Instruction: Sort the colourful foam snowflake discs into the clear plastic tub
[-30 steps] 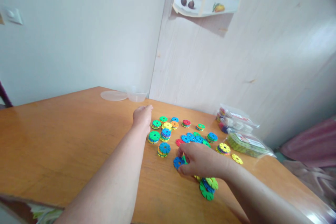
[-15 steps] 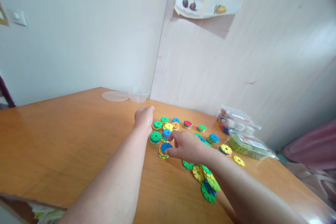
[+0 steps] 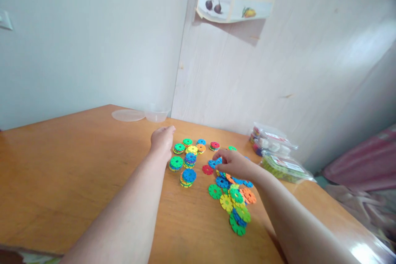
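Observation:
My left hand (image 3: 162, 141) is at the far left end of the stacked notched plastic discs, its fingers curled in and mostly turned from view; whether anything is in them is hidden. Beside it stand a small green-topped stack (image 3: 179, 148) and a larger green-topped stack (image 3: 176, 163). Over the loose discs, my right hand (image 3: 236, 163) has thumb and forefinger apart around the edge of a blue disc (image 3: 213, 164). A red disc (image 3: 208, 170) lies just left of its fingertips. Nearer me is a blue-topped stack (image 3: 189, 175).
A loose heap of mixed discs (image 3: 227, 203) spreads below my right forearm. Clear plastic packs (image 3: 286, 166) stand at the right. A clear tub (image 3: 156, 115) and its lid (image 3: 128, 115) are by the wall. More short stacks, one red-topped (image 3: 214, 145), line the back.
My right hand has moved right, from the blue-topped stack to the loose discs, uncovering that stack. My left hand keeps its place beside the stacks. The view has shifted slightly right.

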